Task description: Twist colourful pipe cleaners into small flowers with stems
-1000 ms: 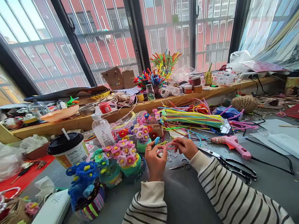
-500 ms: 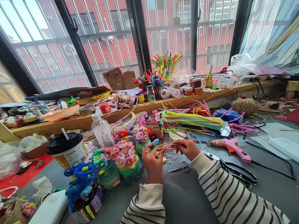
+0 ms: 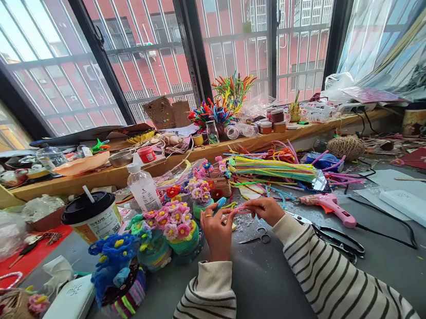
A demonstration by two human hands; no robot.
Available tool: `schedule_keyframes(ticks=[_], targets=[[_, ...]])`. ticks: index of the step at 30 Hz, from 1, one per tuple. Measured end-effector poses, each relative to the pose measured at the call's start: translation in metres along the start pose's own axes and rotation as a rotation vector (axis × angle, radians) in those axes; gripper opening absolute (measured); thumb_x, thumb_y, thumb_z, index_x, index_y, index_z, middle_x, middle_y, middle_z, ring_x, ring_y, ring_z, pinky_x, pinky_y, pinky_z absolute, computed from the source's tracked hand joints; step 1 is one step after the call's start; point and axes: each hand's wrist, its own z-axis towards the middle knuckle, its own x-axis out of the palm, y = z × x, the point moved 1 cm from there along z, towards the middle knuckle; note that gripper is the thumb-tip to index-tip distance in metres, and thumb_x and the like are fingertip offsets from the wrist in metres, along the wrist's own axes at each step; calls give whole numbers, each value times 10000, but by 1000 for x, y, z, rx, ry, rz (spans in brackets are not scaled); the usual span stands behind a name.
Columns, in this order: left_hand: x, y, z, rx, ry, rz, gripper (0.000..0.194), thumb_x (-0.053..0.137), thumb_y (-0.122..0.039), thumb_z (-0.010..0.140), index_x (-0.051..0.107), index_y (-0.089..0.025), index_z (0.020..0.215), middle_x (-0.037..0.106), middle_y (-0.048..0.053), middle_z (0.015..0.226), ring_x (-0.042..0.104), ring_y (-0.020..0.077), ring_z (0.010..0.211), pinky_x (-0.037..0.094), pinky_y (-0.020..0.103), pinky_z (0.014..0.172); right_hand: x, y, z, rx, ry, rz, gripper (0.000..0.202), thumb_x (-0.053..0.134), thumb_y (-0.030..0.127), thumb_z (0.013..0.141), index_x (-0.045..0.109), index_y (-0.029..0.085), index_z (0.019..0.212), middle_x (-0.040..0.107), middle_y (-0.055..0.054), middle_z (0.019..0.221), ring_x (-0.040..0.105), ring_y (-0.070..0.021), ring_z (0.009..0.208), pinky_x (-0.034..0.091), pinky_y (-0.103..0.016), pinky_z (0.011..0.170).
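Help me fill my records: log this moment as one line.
left hand: holds pink strand; right hand: holds same strand; small scissors: on table; pink glue gun: right of hands

I'd call this a craft workshop, tucked beneath barred windows (image 3: 190, 43): the grey desk (image 3: 261, 298) before me is strewn with a bundle of pipe cleaners (image 3: 276, 167), a pink glue gun (image 3: 331, 207), small scissors (image 3: 260, 236) and a ball of twine (image 3: 347, 148), fuzzy flower pots (image 3: 181, 230) stand among them, and jars (image 3: 278, 117) and oddments crowd the wooden ledge (image 3: 56, 185) behind.
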Motion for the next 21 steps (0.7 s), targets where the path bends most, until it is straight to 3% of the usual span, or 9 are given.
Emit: schedule_keyframes(ticks=[7,12,21], targets=[[0,-1,1,-17,13,-11,226,501,-390,669,616,-196,656,528,77,851,472,204,874,325,410,828,0,1,0,-74,35,-141,276,397,306,782,616,167,876,589,-16,581,505,-96,510,406,-199,520],[-1,-1,1,-37,-2,-23,218,500,-374,675,620,-193,656,520,74,878,469,201,884,335,398,824,-3,3,-1,-143,49,-338,332,537,380,681,589,174,936,594,-52,735,532,-146,669,416,-236,592],[0,-1,0,-43,10,-5,228,501,-377,670,615,-184,630,516,79,868,467,209,877,330,413,824,3,-3,-2,-285,67,-629,248,428,285,777,587,187,940,607,-71,784,539,-159,769,409,-250,674]])
